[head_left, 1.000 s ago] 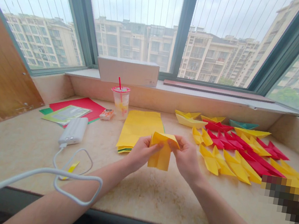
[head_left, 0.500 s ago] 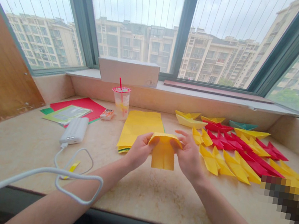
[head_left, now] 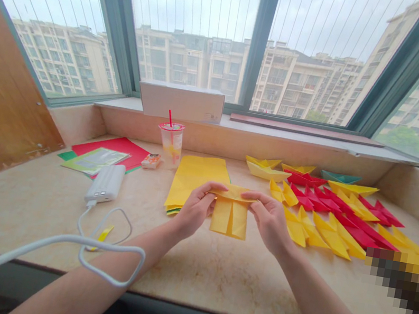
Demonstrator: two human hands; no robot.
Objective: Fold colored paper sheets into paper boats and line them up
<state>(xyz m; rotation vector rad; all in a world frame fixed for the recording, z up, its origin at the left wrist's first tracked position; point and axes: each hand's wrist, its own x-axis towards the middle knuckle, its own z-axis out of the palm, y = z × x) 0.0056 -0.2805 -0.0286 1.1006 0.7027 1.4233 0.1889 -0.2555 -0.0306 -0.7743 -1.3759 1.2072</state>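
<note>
Folded yellow paper [head_left: 230, 218] hangs, top edge pinched by left hand [head_left: 196, 209] and right hand [head_left: 270, 223].

No writing is showing legibly: the small printed label on the white cardboard box [head_left: 211, 117], the print on the flat booklet [head_left: 94, 161] and the orange packet [head_left: 150, 161] are all appearing too small and blurred to read.

My folded yellow origami paper [head_left: 230, 218] hangs from its top fold, pinched at both ends; two long flaps meet down the middle, squared off below.
</note>
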